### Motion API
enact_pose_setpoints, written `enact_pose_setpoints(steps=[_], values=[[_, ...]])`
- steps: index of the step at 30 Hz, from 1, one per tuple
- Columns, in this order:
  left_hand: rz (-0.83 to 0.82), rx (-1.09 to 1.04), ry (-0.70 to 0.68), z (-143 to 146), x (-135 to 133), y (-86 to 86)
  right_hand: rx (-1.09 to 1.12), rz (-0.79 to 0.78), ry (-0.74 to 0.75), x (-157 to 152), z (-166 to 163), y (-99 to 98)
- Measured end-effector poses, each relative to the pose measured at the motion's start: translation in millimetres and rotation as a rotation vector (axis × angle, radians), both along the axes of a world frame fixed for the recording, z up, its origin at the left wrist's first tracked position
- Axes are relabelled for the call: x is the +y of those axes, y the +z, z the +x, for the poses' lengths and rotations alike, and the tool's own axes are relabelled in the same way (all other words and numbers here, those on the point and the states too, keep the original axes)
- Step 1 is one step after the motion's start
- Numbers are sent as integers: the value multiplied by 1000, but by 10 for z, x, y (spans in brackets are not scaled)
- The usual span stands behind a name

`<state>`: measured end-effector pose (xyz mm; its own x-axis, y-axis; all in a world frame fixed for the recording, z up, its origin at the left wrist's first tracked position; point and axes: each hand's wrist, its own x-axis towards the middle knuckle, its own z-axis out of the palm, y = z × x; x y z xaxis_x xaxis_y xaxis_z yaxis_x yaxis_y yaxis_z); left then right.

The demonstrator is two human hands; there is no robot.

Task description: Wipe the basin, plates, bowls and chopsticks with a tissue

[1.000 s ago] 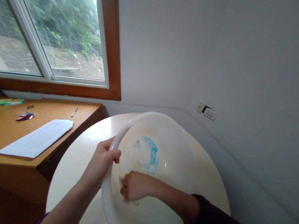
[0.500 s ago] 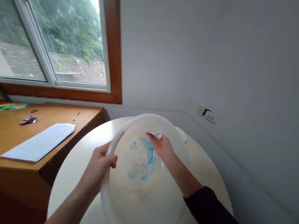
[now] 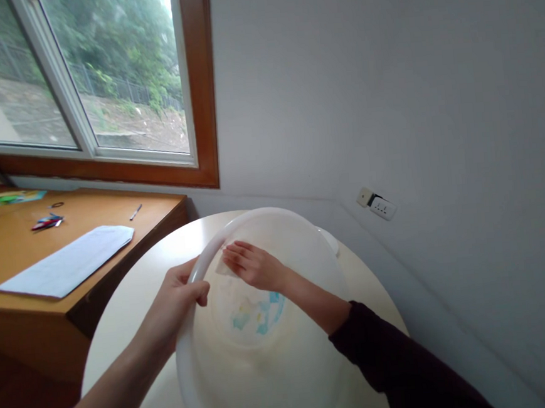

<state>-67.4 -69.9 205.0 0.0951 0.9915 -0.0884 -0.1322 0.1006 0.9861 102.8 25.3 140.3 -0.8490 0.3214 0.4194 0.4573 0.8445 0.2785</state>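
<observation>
A large white plastic basin point(image 3: 266, 361) with a faded blue print on its bottom is tilted toward me on a round cream table point(image 3: 134, 303). My left hand point(image 3: 179, 299) grips the basin's left rim, fingers curled over the edge. My right hand point(image 3: 251, 265) is inside the basin near the upper left wall, fingers pressed flat on a small white cloth or tissue point(image 3: 223, 267) against the inner surface.
A wooden desk point(image 3: 16, 249) stands to the left under a window, with a white envelope point(image 3: 64, 261), a pen point(image 3: 135, 211) and small coloured items point(image 3: 46, 222). A grey wall with a socket point(image 3: 377, 204) lies to the right.
My right hand with the cloth swept from the basin's lower left wall up to the far rim, then across to the upper left wall. My left hand kept its hold on the rim.
</observation>
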Motion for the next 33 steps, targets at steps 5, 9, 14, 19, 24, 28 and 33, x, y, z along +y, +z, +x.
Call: enact_pose_setpoints(steps=[5,9,14,19,24,28,33], values=[[-16,12,-2,-18,3,-17,-245,66,-343,141,231,125],[-37,21,12,-37,20,-40,-414,-64,-645,-157,590,-46],[-76,-29,1,-43,76,-71,-534,-365,-833,-945,566,-578],[-93,-55,-30,-4,99,-129,-594,-864,-426,-1283,9,-478],[-117,-80,-100,3,50,-127,-136,-1460,-286,-848,-547,82],[-114,-89,-101,-66,-10,-70,849,-1938,-189,-394,-629,219],[-145,-72,-49,-136,-38,-62,1870,-1671,-165,-123,-131,133]])
